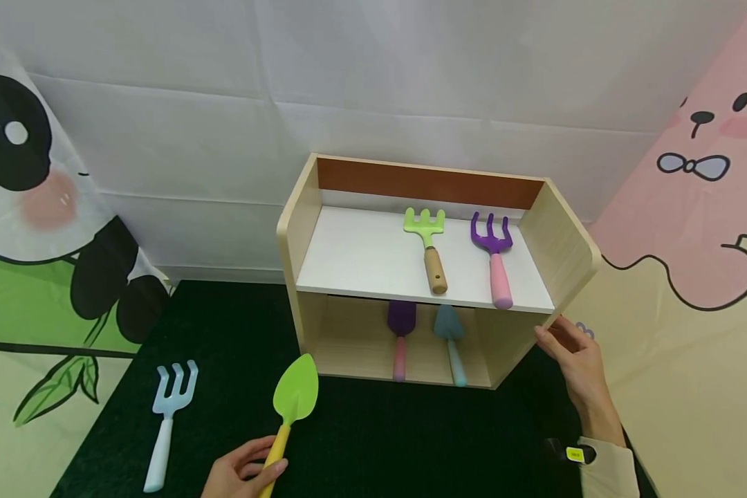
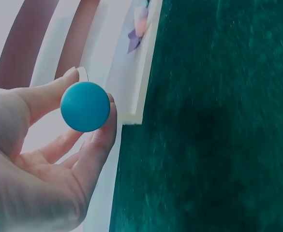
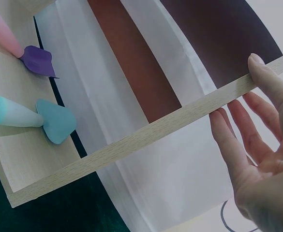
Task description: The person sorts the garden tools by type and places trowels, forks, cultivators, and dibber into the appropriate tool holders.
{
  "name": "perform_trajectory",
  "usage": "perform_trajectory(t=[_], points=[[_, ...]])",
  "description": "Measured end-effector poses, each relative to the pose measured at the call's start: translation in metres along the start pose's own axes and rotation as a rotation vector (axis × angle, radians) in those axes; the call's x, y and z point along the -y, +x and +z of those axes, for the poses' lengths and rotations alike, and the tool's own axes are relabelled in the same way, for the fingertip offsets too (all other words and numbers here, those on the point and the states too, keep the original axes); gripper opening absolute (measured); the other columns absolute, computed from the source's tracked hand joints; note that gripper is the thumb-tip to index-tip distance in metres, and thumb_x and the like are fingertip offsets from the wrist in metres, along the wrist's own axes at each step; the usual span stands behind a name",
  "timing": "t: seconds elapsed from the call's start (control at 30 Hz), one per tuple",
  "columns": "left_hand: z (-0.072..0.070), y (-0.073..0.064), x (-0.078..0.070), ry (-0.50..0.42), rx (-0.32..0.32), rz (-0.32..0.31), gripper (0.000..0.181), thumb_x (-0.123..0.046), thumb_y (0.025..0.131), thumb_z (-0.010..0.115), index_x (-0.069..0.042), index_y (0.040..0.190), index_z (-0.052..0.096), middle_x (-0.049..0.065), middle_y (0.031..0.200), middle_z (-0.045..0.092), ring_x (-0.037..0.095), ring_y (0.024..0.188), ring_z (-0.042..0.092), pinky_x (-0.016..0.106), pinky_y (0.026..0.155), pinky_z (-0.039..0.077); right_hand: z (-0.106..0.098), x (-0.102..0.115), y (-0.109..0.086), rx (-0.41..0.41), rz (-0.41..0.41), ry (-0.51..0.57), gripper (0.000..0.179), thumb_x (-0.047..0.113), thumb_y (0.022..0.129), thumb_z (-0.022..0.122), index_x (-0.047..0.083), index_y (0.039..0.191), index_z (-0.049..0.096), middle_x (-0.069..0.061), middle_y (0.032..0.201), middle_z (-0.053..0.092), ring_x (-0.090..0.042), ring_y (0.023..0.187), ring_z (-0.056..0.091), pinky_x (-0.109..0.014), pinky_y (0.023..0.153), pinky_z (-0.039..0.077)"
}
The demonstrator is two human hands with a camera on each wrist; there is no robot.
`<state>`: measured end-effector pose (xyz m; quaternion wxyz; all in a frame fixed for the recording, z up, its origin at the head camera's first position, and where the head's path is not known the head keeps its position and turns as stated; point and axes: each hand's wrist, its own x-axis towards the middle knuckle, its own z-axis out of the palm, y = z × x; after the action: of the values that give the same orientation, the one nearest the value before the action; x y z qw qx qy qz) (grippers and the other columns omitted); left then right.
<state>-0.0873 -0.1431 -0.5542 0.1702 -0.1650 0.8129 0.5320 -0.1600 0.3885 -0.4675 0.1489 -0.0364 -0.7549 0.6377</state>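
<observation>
My left hand (image 1: pixel 239 474) grips the yellow handle of a hand trowel (image 1: pixel 296 393) with a green blade, held blade-up in front of the shelf. In the left wrist view, a round blue handle end (image 2: pixel 85 107) shows between thumb and fingers. My right hand (image 1: pixel 579 366) pinches the front edge of the right side panel of a wooden two-tier shelf (image 1: pixel 563 252), thumb inside and fingers outside. On the upper board lie a green hand fork (image 1: pixel 432 252) and a purple one with a pink handle (image 1: pixel 494 259). Below are a purple trowel (image 1: pixel 401 339) and a blue-grey trowel (image 1: pixel 452 342).
A pale blue hand fork (image 1: pixel 169 425) lies on the dark green table cloth (image 1: pixel 236 339), left of my left hand. White sheeting (image 1: pixel 373 83) hangs behind the shelf. Cartoon animal panels (image 1: pixel 709 180) stand on both sides, the right one close beside my right arm.
</observation>
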Motion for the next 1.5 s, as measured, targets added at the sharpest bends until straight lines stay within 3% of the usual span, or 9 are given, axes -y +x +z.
perform_trajectory(t=[0.63, 1.3, 1.5], points=[[0.027, 0.005, -0.027, -0.034, 0.057, 0.067, 0.062, -0.025, 0.086, 0.083, 0.004, 0.135, 0.058, 0.016, 0.119, 0.065, 0.019, 0.090, 0.067, 0.039, 0.076, 0.059, 0.001, 0.000, 0.000, -0.003, 0.006, -0.001, 0.044, 0.018, 0.101, 0.067, 0.011, 0.144, 0.060, 0.009, 0.122, 0.062, -0.004, 0.106, 0.064, -0.017, 0.088, 0.053], [0.047, 0.025, -0.054, -0.021, -0.017, 0.107, 0.058, -0.023, 0.087, 0.081, -0.002, 0.137, 0.059, 0.015, 0.121, 0.064, 0.025, 0.099, 0.063, 0.039, 0.078, 0.057, 0.001, 0.001, -0.001, -0.006, 0.012, -0.024, 0.046, 0.020, 0.101, 0.067, 0.012, 0.146, 0.058, 0.010, 0.123, 0.061, -0.004, 0.108, 0.064, -0.017, 0.088, 0.053], [0.052, 0.034, -0.060, -0.014, -0.047, 0.151, 0.055, -0.023, 0.088, 0.080, -0.001, 0.135, 0.060, 0.016, 0.120, 0.064, 0.026, 0.099, 0.064, 0.040, 0.079, 0.058, 0.001, 0.002, -0.002, -0.001, 0.017, -0.015, 0.044, 0.019, 0.101, 0.067, 0.013, 0.144, 0.060, 0.010, 0.123, 0.061, -0.004, 0.108, 0.064, -0.017, 0.088, 0.053]])
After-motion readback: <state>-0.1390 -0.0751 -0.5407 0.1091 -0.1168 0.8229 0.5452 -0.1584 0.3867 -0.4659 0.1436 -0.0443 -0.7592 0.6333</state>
